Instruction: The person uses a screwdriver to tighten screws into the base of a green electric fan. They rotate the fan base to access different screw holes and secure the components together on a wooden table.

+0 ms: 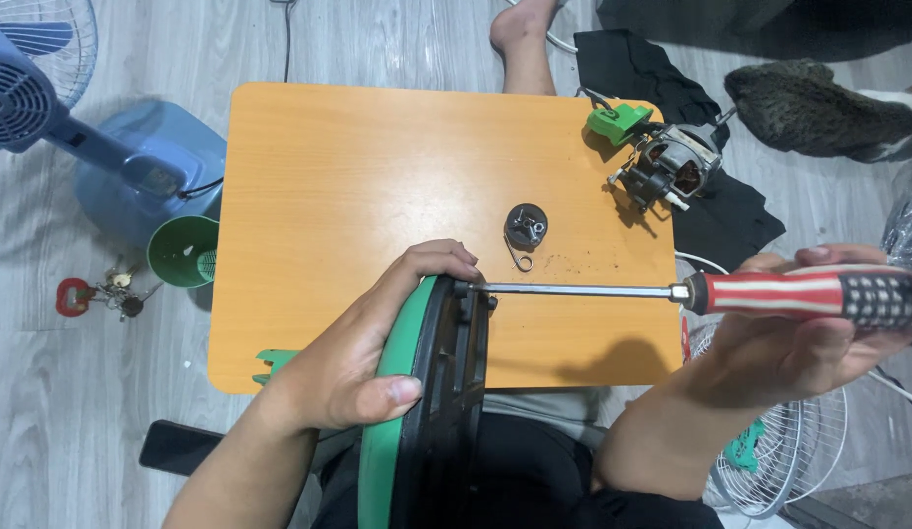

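Nearest the camera, a round green-and-black plastic fan housing [432, 411] is held on edge over the lap, steadied by the left hand [363, 353], whose fingers are curled over the green rim with the thumb pressed on the near side. The grip appears meant to keep the housing from turning under tool pressure.

The right hand [799, 343] is closed around the red-and-white striped handle of a long screwdriver [691, 292]. The steel shaft is laid level across the desk edge, and its tip is set against the black inner face of the housing near the top (whether it sits in a screw head cannot be told).

Further out, on the orange wooden desk [378, 176], a small dark round cap with a wire spring [526, 228] is set aside, within reach. At the far right corner a bare electric motor with copper windings [669, 167] lies beside a green plastic bracket [618, 121].

On the floor to the left, a blue standing fan base [143, 171] and a bunch of keys [98, 294] are seen.
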